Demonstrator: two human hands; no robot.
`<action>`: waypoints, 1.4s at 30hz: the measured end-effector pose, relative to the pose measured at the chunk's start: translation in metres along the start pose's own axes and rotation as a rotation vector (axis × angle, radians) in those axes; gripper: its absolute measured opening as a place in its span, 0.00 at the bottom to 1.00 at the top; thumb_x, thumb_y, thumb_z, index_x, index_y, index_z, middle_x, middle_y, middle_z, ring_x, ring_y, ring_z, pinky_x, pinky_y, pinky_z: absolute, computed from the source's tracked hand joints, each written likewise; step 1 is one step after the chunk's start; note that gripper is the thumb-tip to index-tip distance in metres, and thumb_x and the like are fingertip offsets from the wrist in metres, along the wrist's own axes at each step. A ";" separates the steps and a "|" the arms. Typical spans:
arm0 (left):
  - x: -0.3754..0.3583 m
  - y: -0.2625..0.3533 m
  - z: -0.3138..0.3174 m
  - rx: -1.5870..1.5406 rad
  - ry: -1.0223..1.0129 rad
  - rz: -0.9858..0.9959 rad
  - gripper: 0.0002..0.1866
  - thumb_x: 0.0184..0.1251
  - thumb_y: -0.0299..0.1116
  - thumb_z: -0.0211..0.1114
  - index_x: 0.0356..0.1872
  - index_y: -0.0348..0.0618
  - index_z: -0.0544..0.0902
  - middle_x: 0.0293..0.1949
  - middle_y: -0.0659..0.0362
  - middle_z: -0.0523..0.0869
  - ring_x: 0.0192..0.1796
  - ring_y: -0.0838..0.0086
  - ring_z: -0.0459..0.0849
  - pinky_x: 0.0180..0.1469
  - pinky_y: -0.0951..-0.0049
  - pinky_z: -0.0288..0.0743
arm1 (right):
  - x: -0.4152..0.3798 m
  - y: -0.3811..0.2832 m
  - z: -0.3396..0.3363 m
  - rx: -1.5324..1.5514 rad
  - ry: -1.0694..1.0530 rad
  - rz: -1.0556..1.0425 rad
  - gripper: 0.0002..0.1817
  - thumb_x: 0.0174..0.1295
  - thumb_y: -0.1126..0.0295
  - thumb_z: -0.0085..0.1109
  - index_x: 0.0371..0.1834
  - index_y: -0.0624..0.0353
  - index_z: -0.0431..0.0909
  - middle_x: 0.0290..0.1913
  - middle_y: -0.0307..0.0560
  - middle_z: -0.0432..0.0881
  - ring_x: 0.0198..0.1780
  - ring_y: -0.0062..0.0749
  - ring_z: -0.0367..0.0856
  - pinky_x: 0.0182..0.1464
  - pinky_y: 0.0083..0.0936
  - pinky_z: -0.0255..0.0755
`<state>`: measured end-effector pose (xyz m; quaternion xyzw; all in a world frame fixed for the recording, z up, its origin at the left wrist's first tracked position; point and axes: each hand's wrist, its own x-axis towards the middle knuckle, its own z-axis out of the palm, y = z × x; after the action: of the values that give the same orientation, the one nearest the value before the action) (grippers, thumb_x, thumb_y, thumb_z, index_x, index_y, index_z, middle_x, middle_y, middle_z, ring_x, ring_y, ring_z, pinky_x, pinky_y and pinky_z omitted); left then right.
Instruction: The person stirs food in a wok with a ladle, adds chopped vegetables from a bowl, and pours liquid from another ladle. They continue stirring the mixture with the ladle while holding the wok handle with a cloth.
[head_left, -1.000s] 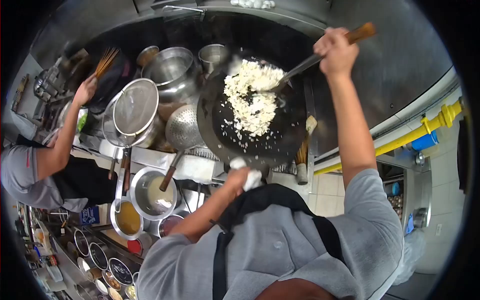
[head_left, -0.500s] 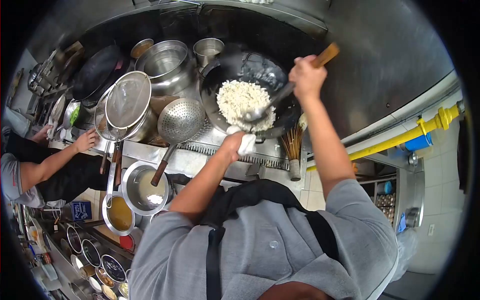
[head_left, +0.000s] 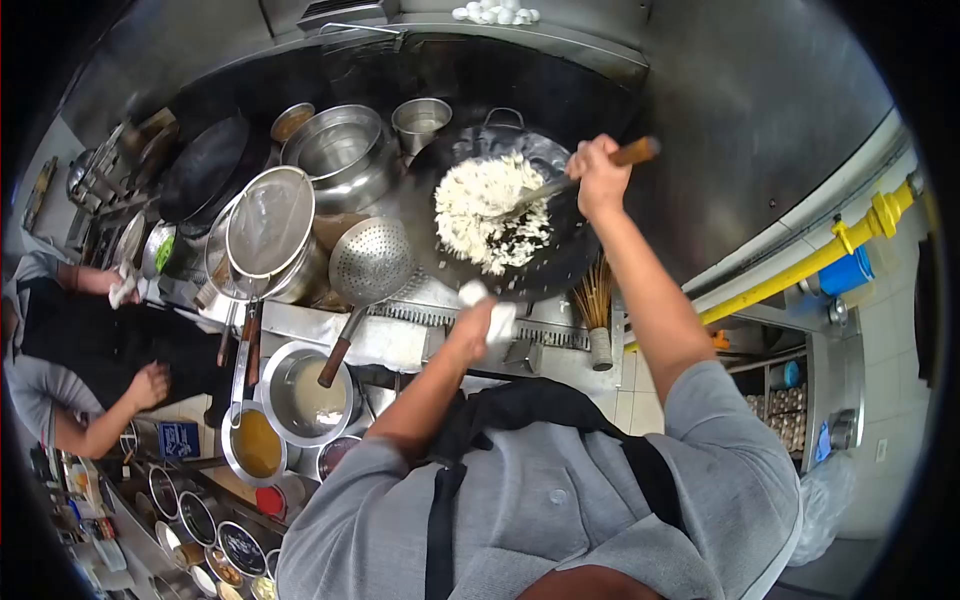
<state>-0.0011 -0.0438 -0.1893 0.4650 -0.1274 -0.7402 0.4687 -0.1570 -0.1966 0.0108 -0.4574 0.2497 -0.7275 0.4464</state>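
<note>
Cooked white rice [head_left: 478,205] lies in a large black wok [head_left: 572,245] on the range, with bare dark metal showing through at its near right part. My right hand [head_left: 602,182] is closed round the wooden handle of a ladle [head_left: 548,190], whose bowl end is in the rice and partly hidden by it. My left hand [head_left: 474,330] is closed on a folded white cloth [head_left: 501,322] at the wok's near rim. Whether the fingers grip a wok handle through the cloth is hidden.
Left of the wok stand a perforated skimmer [head_left: 370,262], a mesh strainer [head_left: 270,222] and steel pots [head_left: 340,145]. A bamboo brush [head_left: 596,315] stands right of my left hand. A co-worker's hand [head_left: 148,386] is at far left. A yellow pipe [head_left: 800,262] runs along the right.
The ladle has drawn up and back through the rice, which is more spread, baring the wok's near right part. My left hand and the cloth appear lower in view. The co-worker's arm moved down.
</note>
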 end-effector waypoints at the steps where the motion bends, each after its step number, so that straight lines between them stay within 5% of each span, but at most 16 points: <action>1: -0.030 -0.011 -0.003 0.042 0.045 -0.047 0.10 0.67 0.30 0.51 0.43 0.36 0.76 0.35 0.54 0.84 0.32 0.66 0.85 0.34 0.62 0.83 | 0.010 -0.022 0.006 0.061 0.012 0.018 0.16 0.55 0.80 0.51 0.15 0.53 0.59 0.13 0.36 0.60 0.12 0.23 0.59 0.17 0.23 0.58; 4: -0.069 -0.021 -0.013 0.198 0.028 0.163 0.13 0.67 0.29 0.50 0.46 0.36 0.78 0.39 0.54 0.85 0.36 0.67 0.86 0.40 0.68 0.81 | 0.015 -0.090 0.016 0.001 -0.046 0.069 0.15 0.57 0.78 0.49 0.15 0.51 0.58 0.13 0.35 0.57 0.11 0.22 0.56 0.16 0.23 0.55; 5: -0.061 -0.005 -0.011 0.138 0.049 -0.172 0.11 0.67 0.29 0.48 0.43 0.37 0.78 0.35 0.55 0.85 0.33 0.67 0.86 0.35 0.66 0.81 | 0.004 -0.097 0.019 -0.059 -0.057 0.058 0.15 0.58 0.76 0.48 0.15 0.50 0.58 0.12 0.34 0.56 0.10 0.22 0.55 0.16 0.23 0.55; 9: 0.051 0.017 -0.010 -0.022 -0.144 -0.081 0.09 0.67 0.32 0.50 0.36 0.38 0.76 0.26 0.56 0.83 0.22 0.69 0.81 0.23 0.67 0.77 | -0.015 0.003 0.006 -0.080 0.066 0.006 0.14 0.55 0.81 0.49 0.16 0.53 0.60 0.12 0.38 0.61 0.11 0.24 0.60 0.16 0.25 0.60; 11: 0.010 0.007 0.005 0.142 0.009 0.061 0.12 0.65 0.34 0.53 0.39 0.34 0.76 0.29 0.55 0.83 0.25 0.68 0.82 0.25 0.67 0.78 | 0.018 0.012 0.008 -0.040 0.044 0.012 0.15 0.55 0.81 0.50 0.16 0.53 0.59 0.12 0.39 0.61 0.11 0.27 0.62 0.17 0.27 0.62; 13: -0.029 -0.017 -0.005 0.140 0.106 0.007 0.15 0.64 0.36 0.56 0.44 0.33 0.77 0.35 0.52 0.84 0.32 0.65 0.84 0.34 0.63 0.81 | 0.047 -0.026 0.025 -0.038 0.020 -0.080 0.12 0.52 0.81 0.54 0.17 0.56 0.63 0.13 0.41 0.66 0.11 0.27 0.64 0.16 0.25 0.61; 14: -0.038 -0.024 -0.017 0.232 0.105 0.166 0.14 0.65 0.35 0.56 0.43 0.33 0.77 0.35 0.52 0.84 0.32 0.65 0.85 0.35 0.62 0.81 | 0.064 -0.050 0.029 0.009 0.004 -0.070 0.12 0.53 0.80 0.54 0.17 0.56 0.63 0.14 0.41 0.66 0.11 0.27 0.65 0.15 0.25 0.61; 19: 0.013 0.045 0.010 -0.078 -0.028 -0.066 0.13 0.67 0.33 0.54 0.43 0.32 0.74 0.32 0.51 0.85 0.29 0.62 0.87 0.26 0.61 0.82 | 0.070 -0.128 0.065 -0.024 -0.086 -0.211 0.12 0.58 0.76 0.50 0.18 0.54 0.61 0.12 0.36 0.58 0.12 0.24 0.58 0.17 0.26 0.59; 23: 0.077 0.040 0.002 -0.131 0.065 0.030 0.16 0.64 0.32 0.57 0.46 0.29 0.73 0.33 0.49 0.84 0.28 0.61 0.86 0.26 0.59 0.82 | 0.054 -0.037 0.035 -0.037 -0.031 -0.191 0.13 0.61 0.74 0.49 0.19 0.53 0.62 0.11 0.37 0.59 0.10 0.25 0.59 0.15 0.27 0.61; 25: 0.080 0.036 0.005 -0.150 0.067 0.018 0.16 0.63 0.32 0.58 0.46 0.28 0.74 0.34 0.48 0.84 0.28 0.61 0.86 0.26 0.58 0.82 | 0.041 0.040 0.019 -0.212 0.083 0.019 0.11 0.59 0.76 0.53 0.21 0.54 0.65 0.11 0.37 0.59 0.10 0.27 0.58 0.14 0.26 0.59; 27: 0.089 0.047 0.007 -0.177 0.074 0.031 0.17 0.62 0.32 0.59 0.45 0.26 0.74 0.34 0.48 0.84 0.28 0.60 0.86 0.26 0.58 0.82 | 0.059 0.032 0.038 -0.150 -0.037 0.146 0.10 0.58 0.76 0.54 0.21 0.53 0.66 0.11 0.35 0.59 0.09 0.25 0.57 0.14 0.24 0.57; 31: 0.089 0.039 0.000 -0.145 0.108 0.001 0.13 0.63 0.29 0.58 0.44 0.31 0.73 0.34 0.49 0.82 0.30 0.60 0.86 0.28 0.59 0.82 | 0.069 -0.006 0.059 -0.087 -0.084 0.006 0.11 0.55 0.78 0.56 0.22 0.55 0.64 0.11 0.33 0.58 0.09 0.20 0.57 0.12 0.21 0.53; 34: 0.073 0.046 0.002 -0.220 0.042 -0.008 0.12 0.63 0.29 0.58 0.43 0.32 0.73 0.34 0.50 0.83 0.30 0.60 0.86 0.29 0.61 0.82 | 0.040 0.051 0.044 -0.095 0.039 0.068 0.12 0.56 0.79 0.54 0.19 0.55 0.63 0.11 0.35 0.59 0.09 0.22 0.56 0.13 0.23 0.54; 38: 0.083 0.045 -0.004 -0.134 0.091 -0.037 0.08 0.62 0.29 0.58 0.39 0.36 0.75 0.30 0.52 0.83 0.30 0.61 0.86 0.29 0.61 0.82 | 0.082 0.015 0.078 -0.126 -0.081 0.101 0.13 0.57 0.77 0.55 0.19 0.54 0.63 0.12 0.35 0.60 0.09 0.22 0.57 0.13 0.23 0.53; 41: 0.074 0.048 -0.001 -0.184 0.056 -0.009 0.10 0.62 0.28 0.57 0.40 0.31 0.75 0.31 0.50 0.83 0.31 0.61 0.86 0.28 0.59 0.83 | 0.055 0.041 0.066 -0.171 -0.038 -0.099 0.13 0.58 0.76 0.53 0.18 0.54 0.61 0.10 0.35 0.54 0.09 0.24 0.54 0.14 0.24 0.53; 42: 0.079 0.043 -0.004 -0.157 0.044 -0.041 0.11 0.61 0.28 0.58 0.41 0.30 0.75 0.32 0.50 0.83 0.30 0.60 0.86 0.28 0.59 0.83 | 0.046 0.068 0.056 -0.135 0.008 0.075 0.14 0.57 0.77 0.52 0.18 0.54 0.60 0.10 0.34 0.54 0.09 0.24 0.54 0.14 0.25 0.54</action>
<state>0.0164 -0.1300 -0.2099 0.4454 -0.0491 -0.7471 0.4910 -0.0876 -0.2669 0.0043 -0.4739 0.3169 -0.6936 0.4403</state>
